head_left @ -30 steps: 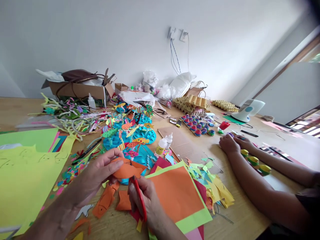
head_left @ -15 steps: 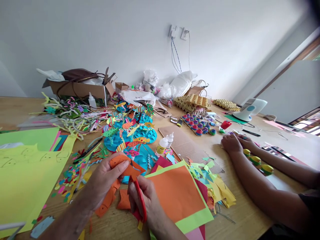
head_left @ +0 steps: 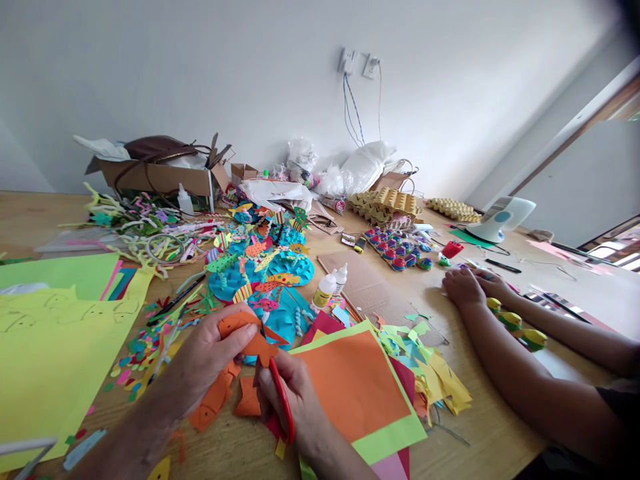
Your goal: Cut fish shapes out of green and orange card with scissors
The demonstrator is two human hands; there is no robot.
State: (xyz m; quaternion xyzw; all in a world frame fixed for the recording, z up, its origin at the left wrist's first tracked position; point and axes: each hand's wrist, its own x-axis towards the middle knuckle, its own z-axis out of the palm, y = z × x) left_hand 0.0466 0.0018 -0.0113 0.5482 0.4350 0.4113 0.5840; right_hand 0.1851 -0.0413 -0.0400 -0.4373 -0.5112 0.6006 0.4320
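Observation:
Between thumb and fingers, my left hand (head_left: 223, 340) pinches an orange paper fish cutout (head_left: 257, 345) with a drawn eye and line. My right hand (head_left: 295, 390) is wrapped round the red handles of a pair of scissors (head_left: 281, 397). The scissor blades are at the cutout, and a narrow strip of the paper sticks out above the cut. Below my hands lie other orange paper pieces (head_left: 215, 400), some with drawn marks. A stack of orange and green paper sheets (head_left: 357, 383) lies just right of my right hand.
Yellow sheets (head_left: 45, 373) with drawn fish cover the left. Blue bases with paper fish (head_left: 270, 267), glue bottles (head_left: 325, 290) and paper scraps (head_left: 440, 380) spread across the middle. At the right, a co-worker's hands (head_left: 465, 287) rest near painted egg-carton pieces (head_left: 513, 322).
The scissors have cut further into the orange paper, and a strip now stands apart from the fish. The left hand has barely moved; the co-worker's arms look the same.

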